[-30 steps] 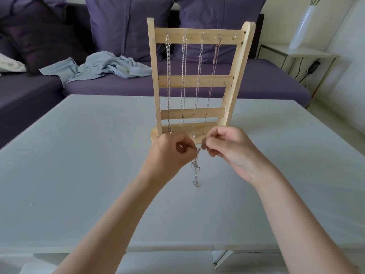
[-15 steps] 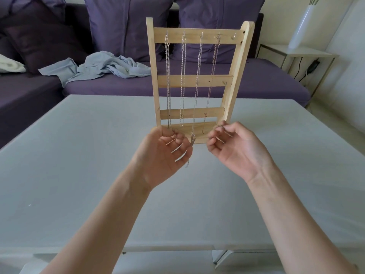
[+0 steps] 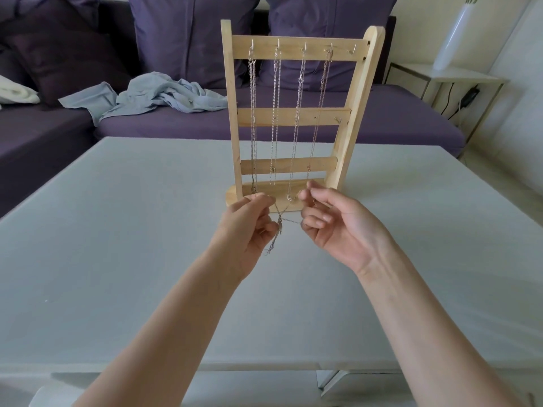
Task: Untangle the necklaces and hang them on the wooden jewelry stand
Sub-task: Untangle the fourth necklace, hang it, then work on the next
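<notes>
Both hands hover in front of the wooden stand [image 3: 296, 116]: left hand [image 3: 249, 227] pinches the tangled necklace [image 3: 279, 227] tight, right hand [image 3: 332, 223] has fingers loosely curled with a strand stretched across. Four chains [image 3: 276, 113] hang on hooks.

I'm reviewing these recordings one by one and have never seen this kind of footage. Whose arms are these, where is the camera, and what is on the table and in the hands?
No machine here: a person works with bare hands, filmed by one wide-angle camera worn on the head, looking forward and down. So the arms reach in from the bottom edge.

On the grey table stands a wooden jewelry stand, a ladder-like rack with small hooks. Four necklaces hang from its top bar; the hook farthest right is free.

The left hand and right hand hold a thin silver chain between them, just in front of the stand's base. It is stretched between the fingers, with a bunched part dangling below.

Behind is a purple sofa with a pale blue cloth lying on it.
</notes>
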